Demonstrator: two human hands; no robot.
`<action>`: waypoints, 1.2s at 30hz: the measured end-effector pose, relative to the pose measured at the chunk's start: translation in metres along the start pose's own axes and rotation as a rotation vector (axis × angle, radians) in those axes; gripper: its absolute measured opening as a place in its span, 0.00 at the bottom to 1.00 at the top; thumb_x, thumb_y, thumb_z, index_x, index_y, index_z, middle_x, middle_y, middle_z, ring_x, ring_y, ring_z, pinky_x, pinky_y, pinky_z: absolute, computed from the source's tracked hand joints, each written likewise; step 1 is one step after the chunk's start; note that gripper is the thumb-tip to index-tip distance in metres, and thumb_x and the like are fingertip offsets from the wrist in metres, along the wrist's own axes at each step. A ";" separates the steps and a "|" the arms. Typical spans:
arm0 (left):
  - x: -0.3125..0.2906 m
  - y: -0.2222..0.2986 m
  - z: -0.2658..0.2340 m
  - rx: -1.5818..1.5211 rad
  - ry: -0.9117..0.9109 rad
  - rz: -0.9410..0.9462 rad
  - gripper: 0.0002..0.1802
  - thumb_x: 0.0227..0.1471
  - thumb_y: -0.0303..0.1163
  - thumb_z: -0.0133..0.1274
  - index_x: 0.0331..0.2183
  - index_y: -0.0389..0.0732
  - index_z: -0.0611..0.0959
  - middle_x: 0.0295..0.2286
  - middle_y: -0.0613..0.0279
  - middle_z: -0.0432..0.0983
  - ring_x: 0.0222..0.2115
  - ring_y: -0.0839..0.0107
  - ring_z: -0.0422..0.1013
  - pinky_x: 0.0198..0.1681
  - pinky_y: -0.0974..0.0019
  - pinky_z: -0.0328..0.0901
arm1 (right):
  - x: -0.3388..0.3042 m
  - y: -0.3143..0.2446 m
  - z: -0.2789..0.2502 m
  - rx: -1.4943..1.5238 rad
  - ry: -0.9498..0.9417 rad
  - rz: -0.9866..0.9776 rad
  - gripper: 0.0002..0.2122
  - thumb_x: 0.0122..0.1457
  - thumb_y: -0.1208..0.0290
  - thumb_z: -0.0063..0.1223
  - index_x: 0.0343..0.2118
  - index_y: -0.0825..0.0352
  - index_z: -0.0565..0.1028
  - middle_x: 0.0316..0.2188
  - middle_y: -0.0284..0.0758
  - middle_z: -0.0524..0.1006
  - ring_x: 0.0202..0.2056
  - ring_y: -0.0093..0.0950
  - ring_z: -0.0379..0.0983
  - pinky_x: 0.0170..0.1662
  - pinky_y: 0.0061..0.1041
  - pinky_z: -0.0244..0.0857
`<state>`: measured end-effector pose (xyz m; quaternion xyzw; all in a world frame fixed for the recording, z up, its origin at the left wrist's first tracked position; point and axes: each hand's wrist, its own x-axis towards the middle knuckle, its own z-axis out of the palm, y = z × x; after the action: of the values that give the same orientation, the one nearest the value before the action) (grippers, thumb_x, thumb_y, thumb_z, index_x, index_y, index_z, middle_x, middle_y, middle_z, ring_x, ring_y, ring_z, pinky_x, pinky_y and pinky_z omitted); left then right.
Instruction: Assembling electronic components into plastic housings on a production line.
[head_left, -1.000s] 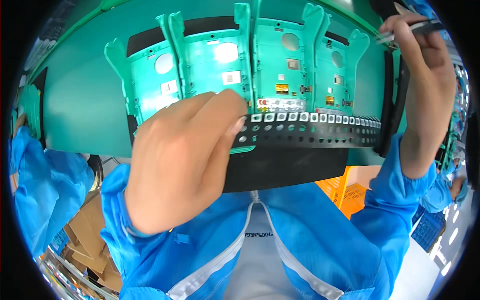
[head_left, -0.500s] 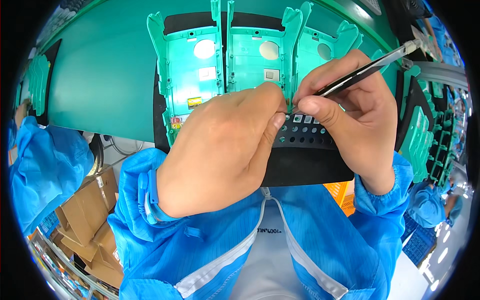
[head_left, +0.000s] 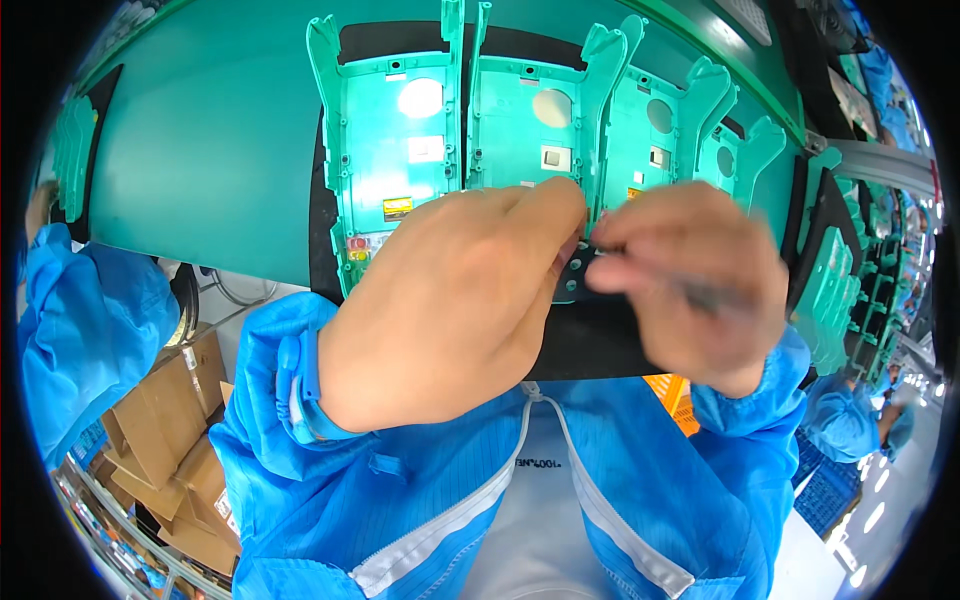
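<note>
The left hand [head_left: 455, 300] has a narrow grip, pinching a black perforated strip [head_left: 576, 274] over the black mat [head_left: 590, 345], just on the near side of the green shells [head_left: 520, 125] lined up along the counter [head_left: 200, 180]. Close beside it, the right hand [head_left: 700, 260] blurs before me, its grip curled around a dark tool [head_left: 718, 296].

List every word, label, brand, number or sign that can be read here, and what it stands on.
White shirt: one line of dark print, partly hidden by the blue jacket; readable in part, but not copied here.
Yellow patch in a green housing: any marks too small to read.
White label on the cardboard: print too small to read.
</note>
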<state>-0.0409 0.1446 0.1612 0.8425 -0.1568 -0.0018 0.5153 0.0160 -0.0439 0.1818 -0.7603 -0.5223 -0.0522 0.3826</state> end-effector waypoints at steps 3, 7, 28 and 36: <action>0.004 -0.001 -0.008 -0.090 -0.087 -0.053 0.01 0.55 0.21 0.47 0.31 0.36 0.74 0.22 0.48 0.69 0.21 0.49 0.66 0.23 0.59 0.59 | -0.006 0.003 0.014 -0.361 0.140 -0.439 0.12 0.44 0.79 0.64 0.20 0.62 0.68 0.25 0.33 0.77 0.26 0.30 0.76 0.27 0.21 0.68; 0.004 -0.001 -0.011 -0.115 -0.080 -0.087 0.02 0.54 0.20 0.47 0.31 0.36 0.74 0.22 0.48 0.69 0.20 0.48 0.66 0.22 0.60 0.60 | -0.006 0.002 0.013 -0.221 0.161 -0.363 0.16 0.47 0.75 0.66 0.34 0.68 0.67 0.28 0.40 0.79 0.25 0.35 0.77 0.24 0.25 0.68; -0.021 -0.016 -0.034 0.586 0.105 -0.039 0.10 0.41 0.20 0.55 0.31 0.40 0.79 0.19 0.59 0.63 0.18 0.60 0.64 0.21 0.60 0.58 | 0.022 0.109 -0.015 -0.234 0.262 0.560 0.09 0.55 0.70 0.62 0.34 0.70 0.76 0.29 0.32 0.80 0.34 0.18 0.74 0.40 0.18 0.64; -0.016 -0.018 -0.031 0.456 0.110 -0.107 0.02 0.50 0.21 0.53 0.30 0.35 0.79 0.20 0.54 0.67 0.19 0.57 0.63 0.23 0.60 0.56 | 0.043 0.084 -0.007 -0.248 0.318 0.674 0.08 0.50 0.79 0.62 0.32 0.71 0.74 0.26 0.35 0.77 0.31 0.24 0.73 0.38 0.25 0.66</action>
<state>-0.0466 0.1838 0.1572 0.9430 -0.0801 0.0524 0.3187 0.1073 -0.0298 0.1629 -0.9121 -0.1673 -0.1036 0.3596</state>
